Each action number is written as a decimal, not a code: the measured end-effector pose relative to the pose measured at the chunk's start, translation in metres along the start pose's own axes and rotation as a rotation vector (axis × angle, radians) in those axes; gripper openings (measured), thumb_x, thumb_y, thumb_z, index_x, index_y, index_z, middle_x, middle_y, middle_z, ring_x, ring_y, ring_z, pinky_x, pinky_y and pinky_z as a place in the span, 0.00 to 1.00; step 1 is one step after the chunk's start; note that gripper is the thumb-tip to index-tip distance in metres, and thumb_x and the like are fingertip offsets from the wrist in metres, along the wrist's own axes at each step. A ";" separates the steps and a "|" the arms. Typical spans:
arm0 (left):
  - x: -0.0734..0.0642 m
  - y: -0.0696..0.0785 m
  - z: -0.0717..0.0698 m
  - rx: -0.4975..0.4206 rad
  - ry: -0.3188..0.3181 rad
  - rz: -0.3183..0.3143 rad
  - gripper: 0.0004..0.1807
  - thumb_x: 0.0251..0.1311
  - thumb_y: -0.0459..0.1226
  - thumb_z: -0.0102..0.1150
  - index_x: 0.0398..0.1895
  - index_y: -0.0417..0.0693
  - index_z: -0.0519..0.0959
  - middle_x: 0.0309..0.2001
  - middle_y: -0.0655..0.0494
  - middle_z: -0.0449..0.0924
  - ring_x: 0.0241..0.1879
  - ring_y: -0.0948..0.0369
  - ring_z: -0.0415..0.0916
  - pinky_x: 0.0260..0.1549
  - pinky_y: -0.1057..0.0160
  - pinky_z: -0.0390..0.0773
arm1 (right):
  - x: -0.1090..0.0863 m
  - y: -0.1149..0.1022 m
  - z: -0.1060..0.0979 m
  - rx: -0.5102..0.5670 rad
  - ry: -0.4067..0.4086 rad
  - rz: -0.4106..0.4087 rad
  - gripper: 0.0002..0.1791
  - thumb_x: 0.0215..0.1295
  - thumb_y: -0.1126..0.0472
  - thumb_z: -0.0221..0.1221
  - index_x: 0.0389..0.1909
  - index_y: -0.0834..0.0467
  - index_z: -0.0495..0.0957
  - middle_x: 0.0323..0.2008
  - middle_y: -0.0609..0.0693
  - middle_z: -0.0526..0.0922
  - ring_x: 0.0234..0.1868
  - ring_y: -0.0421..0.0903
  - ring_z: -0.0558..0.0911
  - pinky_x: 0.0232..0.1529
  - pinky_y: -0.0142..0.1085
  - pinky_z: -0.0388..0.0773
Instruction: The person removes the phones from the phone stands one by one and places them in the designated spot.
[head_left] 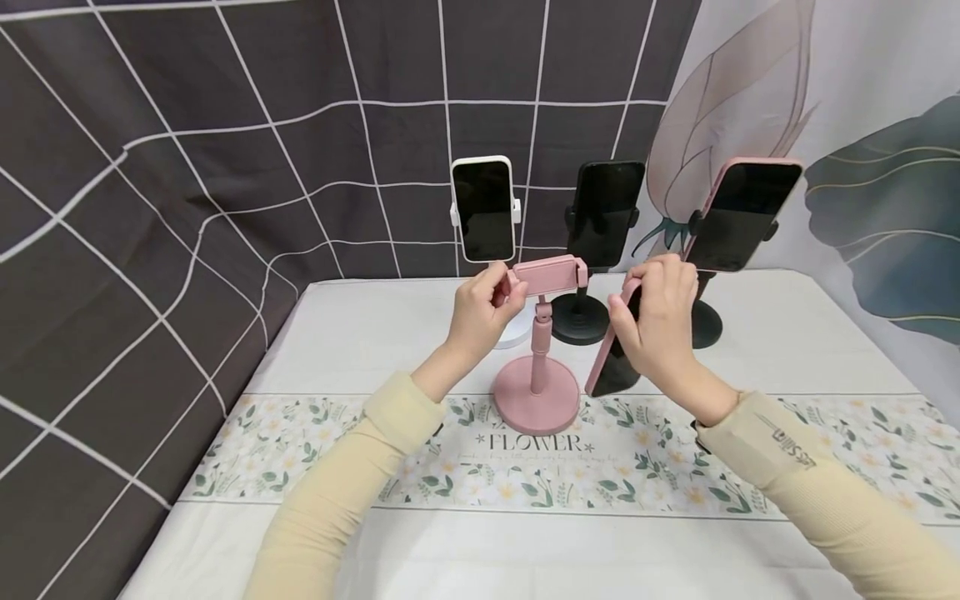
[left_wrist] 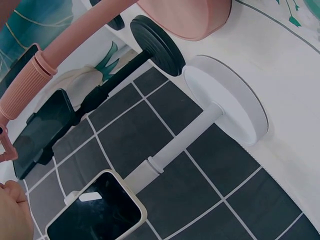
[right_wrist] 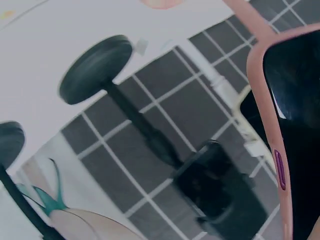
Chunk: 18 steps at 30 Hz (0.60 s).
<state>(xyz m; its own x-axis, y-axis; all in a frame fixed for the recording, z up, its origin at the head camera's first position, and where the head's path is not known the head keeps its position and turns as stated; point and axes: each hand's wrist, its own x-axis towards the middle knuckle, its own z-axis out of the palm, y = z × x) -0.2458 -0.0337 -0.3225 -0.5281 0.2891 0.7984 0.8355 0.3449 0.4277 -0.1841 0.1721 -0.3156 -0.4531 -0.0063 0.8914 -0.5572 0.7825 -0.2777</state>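
A pink phone stand (head_left: 536, 398) stands upright on the table, its holder (head_left: 551, 275) raised on the pole. At the holder's left end, my left hand (head_left: 483, 304) pinches it between thumb and fingers. To the right of the stand, my right hand (head_left: 663, 312) grips a pink-edged smartphone (head_left: 615, 367), tilted and screen showing, apart from the holder. The same phone (right_wrist: 305, 100) fills the right side of the right wrist view, its side button visible. Part of the left hand (left_wrist: 14, 212) shows at the lower left of the left wrist view.
Behind stand a white phone (head_left: 483, 212) on a white stand, a dark phone (head_left: 606, 215) on a black stand, and another pink-edged phone (head_left: 742, 218) on a black stand. A floral runner (head_left: 315, 437) crosses the white table; a dark grid cloth (head_left: 300, 150) hangs behind.
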 end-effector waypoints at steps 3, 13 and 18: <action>0.000 0.001 0.000 0.000 -0.004 -0.008 0.11 0.58 0.37 0.53 0.22 0.41 0.67 0.18 0.50 0.65 0.20 0.60 0.63 0.22 0.70 0.59 | -0.007 0.011 -0.001 -0.083 -0.172 0.064 0.23 0.65 0.47 0.43 0.32 0.67 0.64 0.34 0.65 0.64 0.36 0.62 0.58 0.40 0.56 0.53; -0.002 0.002 0.000 -0.009 -0.015 -0.035 0.12 0.58 0.39 0.50 0.23 0.40 0.66 0.17 0.50 0.64 0.20 0.60 0.63 0.21 0.71 0.59 | -0.038 0.026 0.005 -0.318 -0.623 0.095 0.10 0.60 0.57 0.51 0.33 0.61 0.65 0.32 0.58 0.65 0.35 0.58 0.62 0.34 0.52 0.57; -0.001 0.004 -0.001 -0.015 -0.021 -0.040 0.12 0.58 0.39 0.50 0.23 0.40 0.66 0.16 0.50 0.64 0.19 0.61 0.62 0.22 0.71 0.58 | -0.052 0.031 0.008 -0.362 -0.774 0.141 0.09 0.59 0.58 0.51 0.29 0.59 0.64 0.30 0.57 0.64 0.35 0.57 0.63 0.33 0.52 0.58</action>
<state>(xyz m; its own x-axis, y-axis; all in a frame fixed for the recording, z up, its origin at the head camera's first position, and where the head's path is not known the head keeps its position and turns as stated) -0.2421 -0.0334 -0.3215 -0.5641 0.2945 0.7714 0.8158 0.3432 0.4655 -0.1832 0.1916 -0.3738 -0.9208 -0.2134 0.3264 -0.2639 0.9572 -0.1187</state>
